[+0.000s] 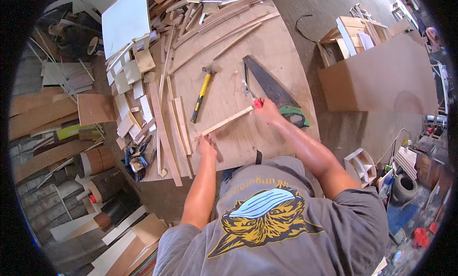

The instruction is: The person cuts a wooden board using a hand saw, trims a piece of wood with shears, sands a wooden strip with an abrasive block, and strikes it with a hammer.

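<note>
A short pale wooden strip (228, 121) lies slantwise on the plywood worktable (229, 154). My left hand (206, 146) is closed at its near end, with the fingertips on the wood. My right hand (268, 111) is closed round a red-handled tool (258, 103) beside the strip's far end. A thin metal part points away from that handle; its exact kind is unclear. Beyond the strip lies a hammer (202, 94) with a yellow and black handle. A handsaw (271, 83) with a green and black grip rests just right of my right hand.
Long wooden strips (164, 128) and stacked offcuts (131, 73) cover the table's left side. A white board (125, 20) stands at the far left. Right of the table are a large brown panel (381, 75) and a wooden frame (358, 32). Scrap wood lies on the floor at left.
</note>
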Tool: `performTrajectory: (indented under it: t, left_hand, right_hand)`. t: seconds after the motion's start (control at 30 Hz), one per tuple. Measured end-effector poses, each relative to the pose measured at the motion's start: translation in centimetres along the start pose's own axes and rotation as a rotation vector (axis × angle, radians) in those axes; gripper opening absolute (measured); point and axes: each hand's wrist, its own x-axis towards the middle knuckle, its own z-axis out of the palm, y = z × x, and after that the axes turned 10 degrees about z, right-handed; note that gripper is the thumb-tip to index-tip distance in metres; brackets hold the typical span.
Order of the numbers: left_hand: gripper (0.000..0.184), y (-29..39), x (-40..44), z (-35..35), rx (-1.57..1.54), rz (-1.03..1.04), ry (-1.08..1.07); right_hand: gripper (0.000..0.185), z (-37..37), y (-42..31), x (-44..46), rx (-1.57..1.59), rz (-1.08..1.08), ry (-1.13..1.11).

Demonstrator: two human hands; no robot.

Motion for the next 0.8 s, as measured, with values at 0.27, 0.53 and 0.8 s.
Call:
performTrajectory:
  t: [0.27, 0.53, 0.8]
  left_hand:
    - [0.039, -1.0, -0.4, 3.3, 0.297, 0.121, 0.036]
    - [0.054, 2.5, 0.6, 23.0, 0.075, -0.010, -0.578]
    - [0.045, 2.7, 4.3, 32.7, -0.063, -0.127, -0.565]
  right_hand:
    - [0.023, 0.8, -7.2, 6.0, -0.300, -0.254, 0.257]
    - [0.024, 2.8, -15.4, 18.1, -0.347, -0.566, 0.325]
    - [0.038, 3.3, -19.2, 23.7, -0.670, -0.613, 0.324]
